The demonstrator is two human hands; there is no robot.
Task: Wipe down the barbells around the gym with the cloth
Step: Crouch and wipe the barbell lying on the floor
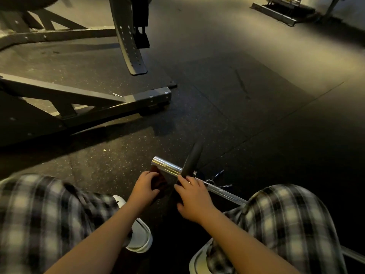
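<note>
The barbell lies on the rubber floor between the crouching person's knees, a small black plate on its chrome sleeve. The left hand pinches a dark cloth just under the sleeve. The right hand lays its fingers across the bar behind the plate; whether they close round it I cannot tell.

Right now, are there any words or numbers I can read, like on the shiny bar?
No readable text anywhere.
Shiny silver steel barbell: no markings visible.
Small black round weight plate: too dark to tell.
Dark cloth in the left hand: too dark to tell.
Grey steel rack frame: no labels visible.
</note>
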